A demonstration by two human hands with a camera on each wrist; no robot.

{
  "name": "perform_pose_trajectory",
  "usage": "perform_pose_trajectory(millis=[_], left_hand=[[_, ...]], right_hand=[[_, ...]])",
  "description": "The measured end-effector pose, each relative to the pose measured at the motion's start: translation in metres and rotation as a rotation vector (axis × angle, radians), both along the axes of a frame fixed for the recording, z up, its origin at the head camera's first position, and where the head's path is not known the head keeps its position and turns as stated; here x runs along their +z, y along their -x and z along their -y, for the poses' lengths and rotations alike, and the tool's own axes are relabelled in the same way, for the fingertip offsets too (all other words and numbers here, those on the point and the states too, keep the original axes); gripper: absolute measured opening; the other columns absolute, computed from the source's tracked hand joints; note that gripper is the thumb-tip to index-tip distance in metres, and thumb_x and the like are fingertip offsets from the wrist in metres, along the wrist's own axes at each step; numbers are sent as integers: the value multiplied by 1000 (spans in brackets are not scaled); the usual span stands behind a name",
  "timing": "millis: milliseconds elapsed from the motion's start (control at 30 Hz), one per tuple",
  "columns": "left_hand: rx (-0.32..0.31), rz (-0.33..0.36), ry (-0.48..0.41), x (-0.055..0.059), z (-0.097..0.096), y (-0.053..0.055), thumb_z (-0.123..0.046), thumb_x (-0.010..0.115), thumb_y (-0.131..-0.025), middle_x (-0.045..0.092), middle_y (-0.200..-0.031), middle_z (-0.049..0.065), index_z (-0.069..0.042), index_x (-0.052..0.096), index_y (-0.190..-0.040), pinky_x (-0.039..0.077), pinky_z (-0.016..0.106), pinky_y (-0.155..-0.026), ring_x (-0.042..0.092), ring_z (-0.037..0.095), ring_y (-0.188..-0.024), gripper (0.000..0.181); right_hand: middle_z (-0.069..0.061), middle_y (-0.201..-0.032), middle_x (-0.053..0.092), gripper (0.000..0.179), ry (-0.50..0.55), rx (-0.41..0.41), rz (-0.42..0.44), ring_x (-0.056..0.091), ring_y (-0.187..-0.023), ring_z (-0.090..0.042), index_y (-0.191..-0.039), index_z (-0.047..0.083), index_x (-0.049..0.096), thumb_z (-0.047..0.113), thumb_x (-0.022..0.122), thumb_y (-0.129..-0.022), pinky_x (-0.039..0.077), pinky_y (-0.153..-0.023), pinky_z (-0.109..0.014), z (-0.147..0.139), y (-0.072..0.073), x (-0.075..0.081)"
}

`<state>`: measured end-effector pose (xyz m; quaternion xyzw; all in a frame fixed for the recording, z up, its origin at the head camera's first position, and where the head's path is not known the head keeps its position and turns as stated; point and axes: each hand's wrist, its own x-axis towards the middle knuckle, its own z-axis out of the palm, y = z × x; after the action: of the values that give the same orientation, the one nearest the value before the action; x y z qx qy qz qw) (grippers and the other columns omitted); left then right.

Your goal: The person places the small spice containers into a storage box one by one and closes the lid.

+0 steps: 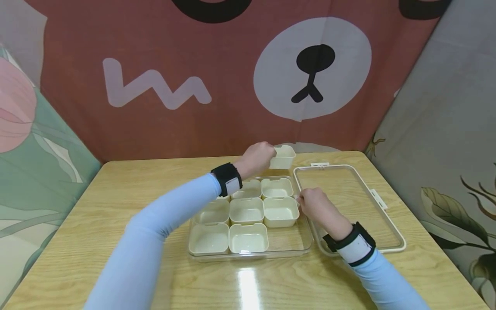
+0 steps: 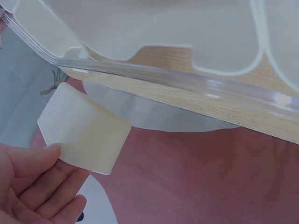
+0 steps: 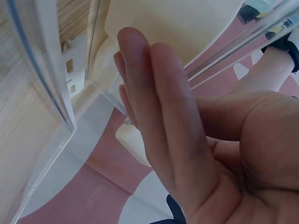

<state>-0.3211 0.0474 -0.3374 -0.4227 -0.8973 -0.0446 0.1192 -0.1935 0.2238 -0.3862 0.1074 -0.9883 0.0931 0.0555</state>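
In the head view my left hand (image 1: pixel 257 158) holds a small cream bin (image 1: pixel 283 157) above the back edge of a clear box (image 1: pixel 252 257). The left wrist view shows the thumb and fingers pinching this bin (image 2: pixel 84 130) at one corner. At the box's right side is my right hand (image 1: pixel 315 209), close to the rim of another cream bin (image 1: pixel 281 219). In the right wrist view its fingers (image 3: pixel 180 107) are nearly straight, in front of a cream bin (image 3: pixel 182 21); the thumb tip is hidden. Whether it pinches anything cannot be told.
Several cream bins (image 1: pixel 248 239) stand in rows inside the box, with bare floor at its front right corner. A clear lid with a white rim (image 1: pixel 393 228) and clips lies on the wooden table (image 1: pixel 155 267) to the right. Behind hangs a brown bear-print cloth (image 1: pixel 228 125).
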Motion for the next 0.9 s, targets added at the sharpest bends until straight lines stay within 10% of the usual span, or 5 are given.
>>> perform_pose_trajectory(millis=[900], left_hand=[[-147, -157, -60, 2, 34, -51, 4, 53, -82, 59, -66, -1, -11, 73, -79, 42, 26, -56, 51, 12, -62, 25]], right_hand=[[-2, -57, 58, 16, 138, 75, 45, 51, -50, -11, -76, -1, 69, 6, 62, -87, 42, -49, -25, -9, 2, 3]])
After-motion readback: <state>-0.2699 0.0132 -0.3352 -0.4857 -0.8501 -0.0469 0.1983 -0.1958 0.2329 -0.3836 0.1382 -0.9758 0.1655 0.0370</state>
